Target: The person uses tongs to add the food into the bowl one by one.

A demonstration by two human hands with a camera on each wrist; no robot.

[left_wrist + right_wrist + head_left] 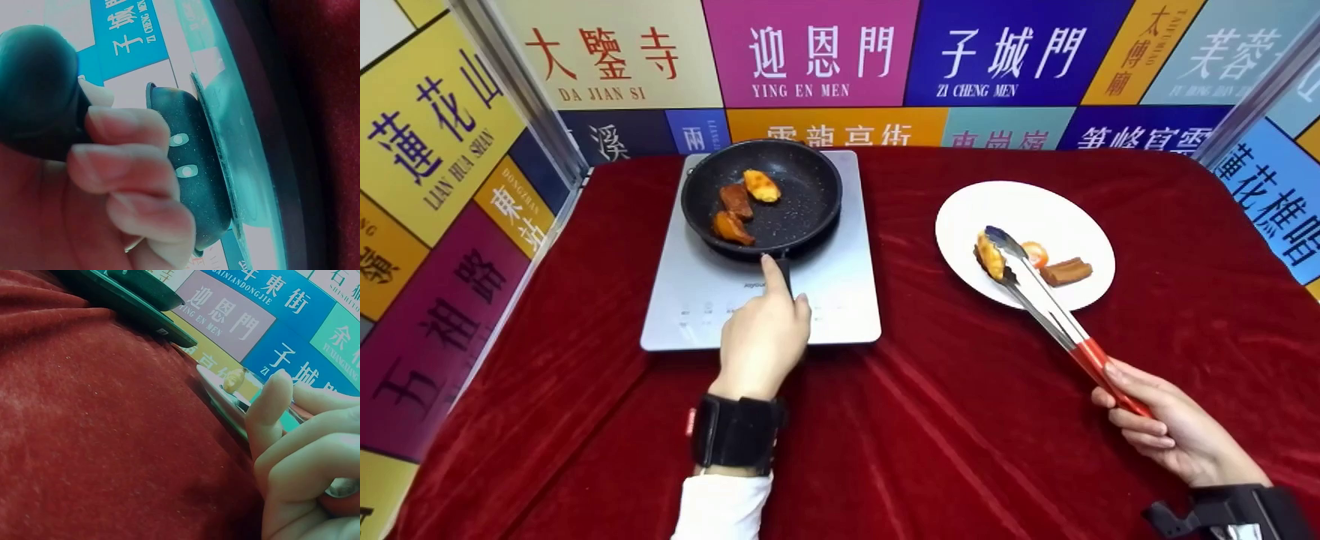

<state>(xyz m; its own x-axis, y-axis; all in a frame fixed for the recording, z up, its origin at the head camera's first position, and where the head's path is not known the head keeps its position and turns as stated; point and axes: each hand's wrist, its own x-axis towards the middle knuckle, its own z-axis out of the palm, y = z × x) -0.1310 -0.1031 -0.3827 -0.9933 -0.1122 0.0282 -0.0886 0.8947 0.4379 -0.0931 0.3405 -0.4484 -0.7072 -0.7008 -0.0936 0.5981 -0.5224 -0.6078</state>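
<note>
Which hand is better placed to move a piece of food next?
Probably the right hand: it holds the tongs, which reach a yellow piece on the plate. The left hand grips the pan handle.

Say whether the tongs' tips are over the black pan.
No, the tongs reach over the white plate, apart from the black pan.

Black pan (pixel 795 206) sits flat; red-handled tongs (pixel 1089 354) slant over white plate (pixel 979 202).
</note>
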